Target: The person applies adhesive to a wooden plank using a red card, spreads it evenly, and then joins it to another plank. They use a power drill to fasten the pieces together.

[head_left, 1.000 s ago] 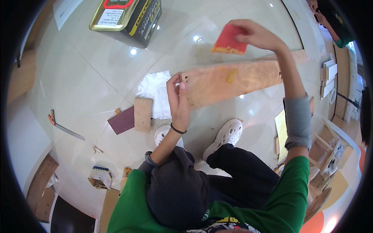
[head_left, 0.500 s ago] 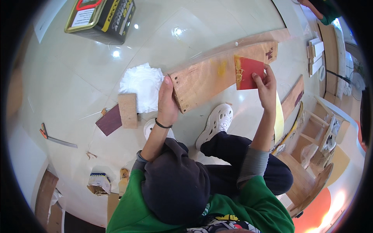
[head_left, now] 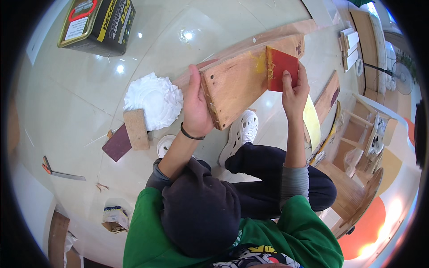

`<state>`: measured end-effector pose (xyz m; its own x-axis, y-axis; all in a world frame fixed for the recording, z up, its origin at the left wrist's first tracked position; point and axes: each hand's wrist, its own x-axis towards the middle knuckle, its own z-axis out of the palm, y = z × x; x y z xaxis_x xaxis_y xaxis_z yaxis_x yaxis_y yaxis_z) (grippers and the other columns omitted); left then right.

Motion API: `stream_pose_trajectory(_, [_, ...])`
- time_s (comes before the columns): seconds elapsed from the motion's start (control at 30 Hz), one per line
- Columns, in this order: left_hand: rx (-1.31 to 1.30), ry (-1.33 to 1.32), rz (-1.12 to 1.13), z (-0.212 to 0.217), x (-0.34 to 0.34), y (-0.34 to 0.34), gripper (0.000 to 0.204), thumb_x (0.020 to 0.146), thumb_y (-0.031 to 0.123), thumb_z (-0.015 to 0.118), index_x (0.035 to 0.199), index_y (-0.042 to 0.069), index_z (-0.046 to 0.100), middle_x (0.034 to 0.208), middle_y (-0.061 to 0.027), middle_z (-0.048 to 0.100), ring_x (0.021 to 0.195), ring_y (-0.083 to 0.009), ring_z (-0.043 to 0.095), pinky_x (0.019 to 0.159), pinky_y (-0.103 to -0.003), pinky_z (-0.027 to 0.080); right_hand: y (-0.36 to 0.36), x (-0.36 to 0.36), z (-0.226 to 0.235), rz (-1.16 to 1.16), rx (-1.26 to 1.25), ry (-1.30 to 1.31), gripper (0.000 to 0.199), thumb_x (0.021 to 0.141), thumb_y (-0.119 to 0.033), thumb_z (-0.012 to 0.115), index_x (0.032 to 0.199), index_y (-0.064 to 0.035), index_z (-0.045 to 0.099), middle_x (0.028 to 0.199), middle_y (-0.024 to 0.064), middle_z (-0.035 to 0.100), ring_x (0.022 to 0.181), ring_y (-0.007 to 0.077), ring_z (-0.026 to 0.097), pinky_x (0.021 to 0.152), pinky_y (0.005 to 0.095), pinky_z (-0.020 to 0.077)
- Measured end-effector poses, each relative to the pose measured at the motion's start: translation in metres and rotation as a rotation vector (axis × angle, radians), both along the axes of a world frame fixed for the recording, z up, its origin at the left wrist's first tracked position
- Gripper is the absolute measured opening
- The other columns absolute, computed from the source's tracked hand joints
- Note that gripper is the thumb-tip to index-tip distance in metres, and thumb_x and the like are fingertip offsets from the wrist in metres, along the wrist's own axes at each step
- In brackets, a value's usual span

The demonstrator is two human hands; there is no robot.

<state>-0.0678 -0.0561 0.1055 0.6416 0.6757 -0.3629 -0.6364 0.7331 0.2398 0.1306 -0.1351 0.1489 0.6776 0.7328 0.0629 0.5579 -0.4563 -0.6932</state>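
Note:
My left hand (head_left: 197, 111) is wrapped round the near left end of a wooden board (head_left: 234, 89), thumb up along its end face. The board has dark holes near that end and slants up to the right, its far end by another long plank (head_left: 286, 32) on the floor. Between the thumb and fingers of my right hand (head_left: 296, 91) is a red flat square spreader (head_left: 278, 67), yellow glue smeared along its left edge. That edge lies against or just over the board's face, beside a patch of yellow glue (head_left: 259, 62); I cannot tell whether they touch.
A black and yellow tin (head_left: 100, 33) stands at the far left. Nearer lie a crumpled white cloth-like thing (head_left: 154, 98), a wood block (head_left: 136, 129), a maroon sheet (head_left: 117, 143) and an orange-handled saw (head_left: 62, 174). A yellowish sheet (head_left: 311, 123) and wooden furniture parts (head_left: 353, 147) are at right.
The board's near end has come up and tilted more toward me. My right hand has brought the spreader in close to the yellow glue patch. The whole view has shifted slightly.

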Motion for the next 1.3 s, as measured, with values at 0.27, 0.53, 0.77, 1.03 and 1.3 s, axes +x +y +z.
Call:
stream_pose_trajectory(0.27, [0.001,-0.433,-0.045,0.023,0.006,0.006,0.063,0.100,0.051,0.023,0.130,-0.001,0.044,0.127,-0.0157,0.054,0.117,-0.0245,0.054,0.100,-0.039,0.043,0.003,-0.028,0.029,0.135,0.070,-0.161,0.034,0.090,-0.009,0.055,0.122,0.0025,0.052,0.089,0.0123,0.066,0.076,0.0112,0.061,0.068,0.0267,0.0515])
stream_pose_trajectory(0.53, [0.039,-0.168,-0.071,0.044,0.012,0.002,0.066,0.099,0.054,0.024,0.130,-0.001,0.043,0.128,-0.0167,0.053,0.118,-0.0250,0.054,0.101,-0.039,0.043,0.005,0.005,0.030,0.058,0.105,-0.108,0.036,0.090,-0.007,0.054,0.123,0.0042,0.049,0.096,0.0104,0.064,0.081,0.0123,0.060,0.074,0.0264,0.0500])
stream_pose_trajectory(0.77, [0.071,-0.087,-0.074,0.052,0.014,0.006,0.068,0.099,0.055,0.023,0.129,-0.003,0.044,0.126,-0.0164,0.055,0.116,-0.0247,0.055,0.100,-0.038,0.043,-0.003,-0.003,0.040,0.105,0.134,0.002,0.035,0.093,-0.007,0.054,0.125,0.0032,0.047,0.107,0.0086,0.061,0.097,0.0125,0.058,0.083,0.0245,0.0473])
stream_pose_trajectory(1.03, [0.042,-0.113,-0.066,0.059,0.019,0.001,0.068,0.099,0.055,0.022,0.130,-0.002,0.044,0.125,-0.0157,0.055,0.115,-0.0239,0.055,0.098,-0.038,0.044,0.004,0.018,0.033,0.092,0.159,-0.044,0.034,0.091,-0.009,0.053,0.122,0.0038,0.049,0.098,0.0111,0.063,0.087,0.0133,0.060,0.077,0.0274,0.0504])
stream_pose_trajectory(1.3, [0.016,-0.166,-0.097,0.065,0.027,-0.001,0.067,0.098,0.057,0.026,0.131,0.001,0.044,0.127,-0.0124,0.054,0.114,-0.0206,0.055,0.100,-0.035,0.043,0.005,-0.024,0.069,0.168,0.119,-0.170,0.035,0.089,-0.007,0.054,0.122,0.0037,0.050,0.097,0.0094,0.062,0.086,0.0121,0.058,0.078,0.0258,0.0483])
